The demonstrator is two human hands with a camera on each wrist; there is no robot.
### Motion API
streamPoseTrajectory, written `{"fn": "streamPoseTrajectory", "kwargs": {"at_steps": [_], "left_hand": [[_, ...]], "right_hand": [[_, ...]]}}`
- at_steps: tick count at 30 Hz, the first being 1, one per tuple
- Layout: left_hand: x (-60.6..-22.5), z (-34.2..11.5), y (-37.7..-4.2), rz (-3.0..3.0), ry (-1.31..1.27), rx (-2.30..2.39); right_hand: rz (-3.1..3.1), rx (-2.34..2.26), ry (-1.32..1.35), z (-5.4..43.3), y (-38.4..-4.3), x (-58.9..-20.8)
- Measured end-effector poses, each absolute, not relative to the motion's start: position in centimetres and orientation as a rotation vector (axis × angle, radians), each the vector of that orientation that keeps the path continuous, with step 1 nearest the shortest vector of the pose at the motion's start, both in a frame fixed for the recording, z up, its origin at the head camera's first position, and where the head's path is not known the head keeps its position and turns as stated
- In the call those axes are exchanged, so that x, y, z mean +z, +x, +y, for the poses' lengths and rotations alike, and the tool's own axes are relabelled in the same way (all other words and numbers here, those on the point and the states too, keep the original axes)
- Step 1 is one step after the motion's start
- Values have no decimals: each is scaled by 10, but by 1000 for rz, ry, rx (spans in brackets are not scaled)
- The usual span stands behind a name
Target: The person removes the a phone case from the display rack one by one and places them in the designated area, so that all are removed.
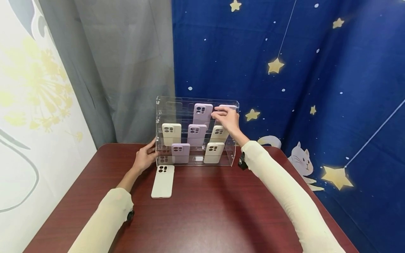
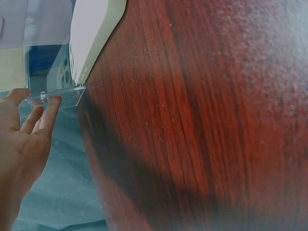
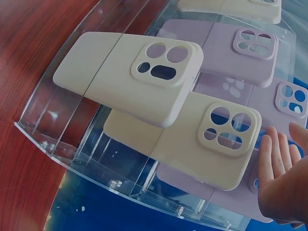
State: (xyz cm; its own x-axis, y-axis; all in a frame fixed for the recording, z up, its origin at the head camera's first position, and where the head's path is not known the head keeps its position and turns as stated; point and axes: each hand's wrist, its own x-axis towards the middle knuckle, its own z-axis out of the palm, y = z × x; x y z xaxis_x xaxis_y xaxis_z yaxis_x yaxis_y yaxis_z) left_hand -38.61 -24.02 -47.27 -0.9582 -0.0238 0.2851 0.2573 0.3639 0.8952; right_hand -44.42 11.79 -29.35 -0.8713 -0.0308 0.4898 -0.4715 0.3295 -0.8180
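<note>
Clearly, left hand [image 1: 145,158] touches the rack's edge [image 1: 156,123].

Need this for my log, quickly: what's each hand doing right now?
Left hand: open, touching the side of the clear display rack.
Right hand: open, nothing visibly held, beside a top-row lilac phone case.

Honestly your display stand [image 1: 177,107] looks like clear glossy plastic with shiny edges, while your phone cases [image 1: 162,182] are smooth and matt, kinda rubbery, and you've got a wood-grain tabletop [image 1: 196,211] with a soft sheen plus matt cloth curtains [image 1: 221,52]
</note>
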Motion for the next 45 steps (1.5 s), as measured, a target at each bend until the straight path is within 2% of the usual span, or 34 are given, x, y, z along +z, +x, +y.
{"fn": "streamPoseTrajectory", "kwargs": {"at_steps": [13,45], "left_hand": [[-471,-240,-383,-2361,-215,-1630],[-474,-242,-387,-2378,-193,-1606]], "right_hand": [[-2309,1393,397,116,-449,-295],[-2345,1325,312,94,-457,-302]]}}
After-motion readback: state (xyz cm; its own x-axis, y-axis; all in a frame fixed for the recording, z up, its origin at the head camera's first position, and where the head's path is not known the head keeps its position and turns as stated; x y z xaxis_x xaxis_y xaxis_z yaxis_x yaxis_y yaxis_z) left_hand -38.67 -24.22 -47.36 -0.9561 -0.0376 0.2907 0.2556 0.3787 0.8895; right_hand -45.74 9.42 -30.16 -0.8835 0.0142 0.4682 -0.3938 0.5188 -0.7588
